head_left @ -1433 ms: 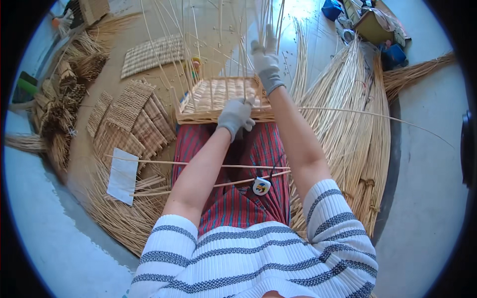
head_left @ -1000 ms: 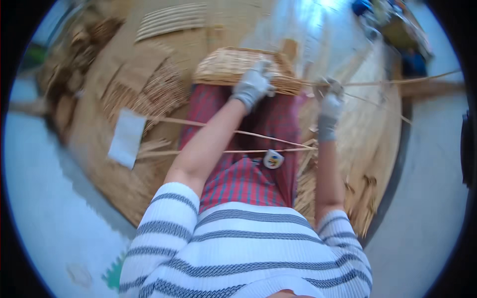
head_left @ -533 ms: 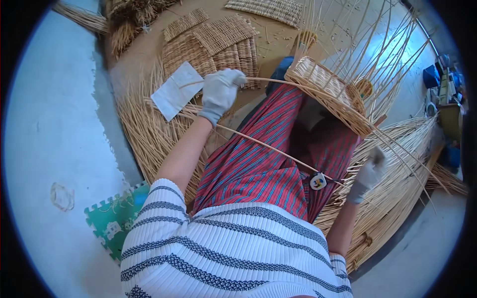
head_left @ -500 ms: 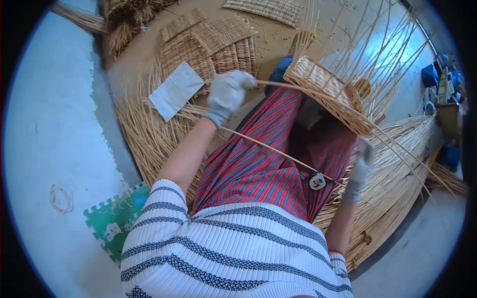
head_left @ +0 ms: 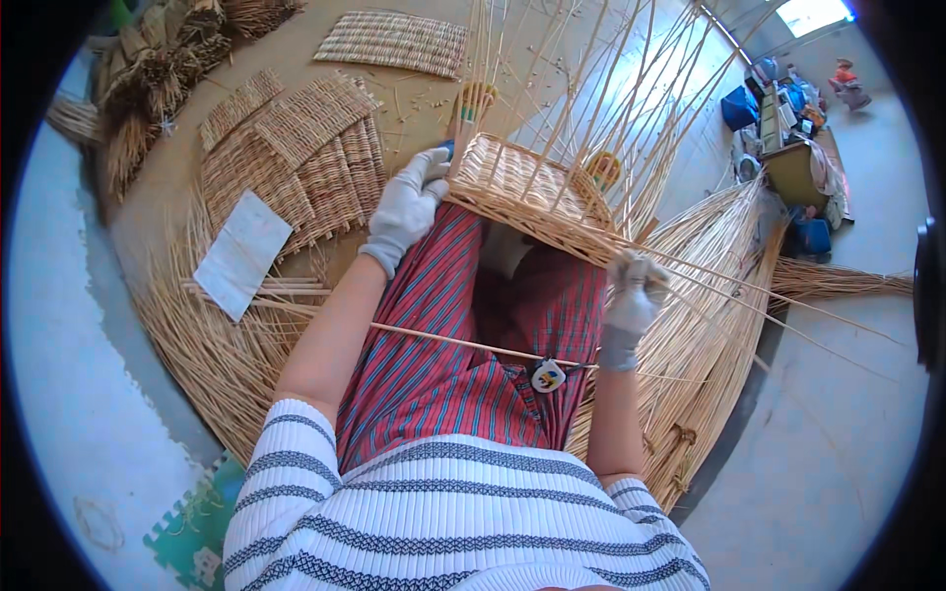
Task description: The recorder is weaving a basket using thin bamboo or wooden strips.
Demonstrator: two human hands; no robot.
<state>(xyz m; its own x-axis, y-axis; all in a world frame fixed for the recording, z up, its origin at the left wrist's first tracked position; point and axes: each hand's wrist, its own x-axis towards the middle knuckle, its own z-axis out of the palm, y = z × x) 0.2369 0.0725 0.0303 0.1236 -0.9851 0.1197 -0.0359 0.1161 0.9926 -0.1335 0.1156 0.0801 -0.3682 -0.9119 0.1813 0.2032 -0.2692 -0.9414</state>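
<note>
A partly woven wicker basket (head_left: 532,187) rests across my knees, with long upright reeds rising from its far side. My left hand (head_left: 404,209), in a pale work glove, is closed at the basket's left corner. My gloved right hand (head_left: 633,300) is below the right corner, fingers curled round a thin reed; a faint, blurred strand trails from it to the lower right. Two long reed ends (head_left: 759,288) stick out rightward from the basket's rim. Another reed (head_left: 463,342) lies across my lap, next to a small white round object (head_left: 548,375) at my waist.
Loose reeds cover the floor on the left (head_left: 227,364) and right (head_left: 690,325). Woven mats (head_left: 286,158) and a white sheet (head_left: 242,254) lie at left. Dried bundles (head_left: 163,74) stand at the far left. Two coloured round objects are behind the basket. Cluttered furniture (head_left: 793,163) stands at far right.
My left hand has gone from left of the basket, where a strand ran to it, to the basket's left corner. My right hand has risen toward the right corner. The view has turned right.
</note>
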